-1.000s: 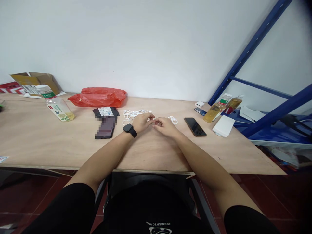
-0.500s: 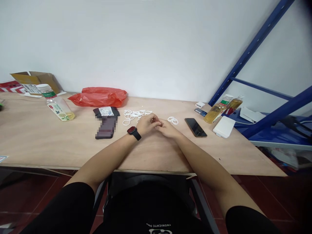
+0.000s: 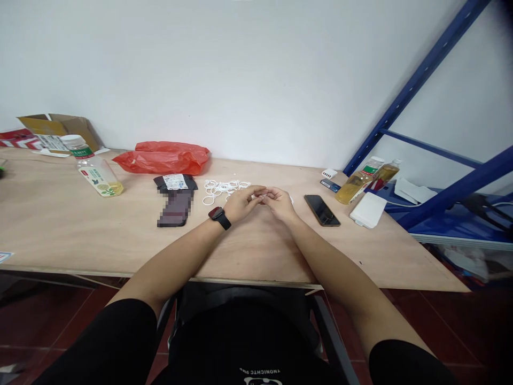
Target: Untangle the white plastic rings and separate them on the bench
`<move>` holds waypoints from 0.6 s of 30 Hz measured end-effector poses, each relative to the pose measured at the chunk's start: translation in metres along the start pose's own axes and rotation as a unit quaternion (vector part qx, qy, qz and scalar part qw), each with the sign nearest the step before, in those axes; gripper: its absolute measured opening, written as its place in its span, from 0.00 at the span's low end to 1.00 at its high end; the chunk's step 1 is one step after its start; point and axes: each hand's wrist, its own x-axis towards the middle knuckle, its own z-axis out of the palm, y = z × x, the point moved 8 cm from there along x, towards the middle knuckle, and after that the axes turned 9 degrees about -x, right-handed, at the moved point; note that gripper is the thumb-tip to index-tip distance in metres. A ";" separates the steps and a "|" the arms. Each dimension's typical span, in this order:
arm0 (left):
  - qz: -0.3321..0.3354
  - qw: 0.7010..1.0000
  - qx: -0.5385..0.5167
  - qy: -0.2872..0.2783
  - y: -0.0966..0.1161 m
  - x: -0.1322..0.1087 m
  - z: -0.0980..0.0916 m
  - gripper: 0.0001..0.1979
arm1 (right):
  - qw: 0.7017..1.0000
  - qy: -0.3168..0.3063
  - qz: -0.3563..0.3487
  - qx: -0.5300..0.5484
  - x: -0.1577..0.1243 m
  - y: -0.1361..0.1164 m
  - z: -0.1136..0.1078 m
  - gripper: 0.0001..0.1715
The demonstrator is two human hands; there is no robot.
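My left hand, with a dark watch on its wrist, meets my right hand above the table. Both are closed, thumbs and fingertips pinched together at one spot. What lies between the fingertips is too small and covered to make out. Just beyond and left of my left hand is a loose pile of thin white rings; one white ring lies at its near edge. A few more white rings lie behind my right hand, mostly hidden by it.
Left on the wooden table are a red plastic bag, a dark package, a tilted bottle and a cardboard box. To the right are a phone, a white case, another bottle and a blue shelf frame.
My right hand has turned and risen slightly, its fingers now arched, and it covers most of the right-hand rings. My left hand stays nearly in place, its fingers a little straighter.
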 end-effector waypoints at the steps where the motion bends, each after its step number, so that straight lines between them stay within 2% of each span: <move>1: -0.004 1.000 0.008 0.006 -0.001 0.000 -0.001 0.16 | 1.000 0.010 0.006 0.009 0.000 0.001 -0.002 0.30; 5: -0.012 1.000 -0.004 0.018 -0.005 -0.002 -0.004 0.18 | 0.999 0.009 0.026 0.025 -0.002 0.003 -0.003 0.32; 10: -0.034 0.998 -0.041 0.018 -0.017 -0.003 -0.003 0.22 | 0.999 0.020 0.016 0.022 -0.004 0.002 -0.005 0.30; 14: -0.043 0.997 -0.061 0.016 -0.020 -0.003 -0.001 0.25 | 0.999 0.035 0.004 -0.001 -0.004 0.003 -0.006 0.27; 18: -0.042 0.998 -0.036 0.020 -0.017 -0.002 -0.004 0.26 | 0.996 0.070 0.009 -0.048 -0.005 0.004 -0.014 0.24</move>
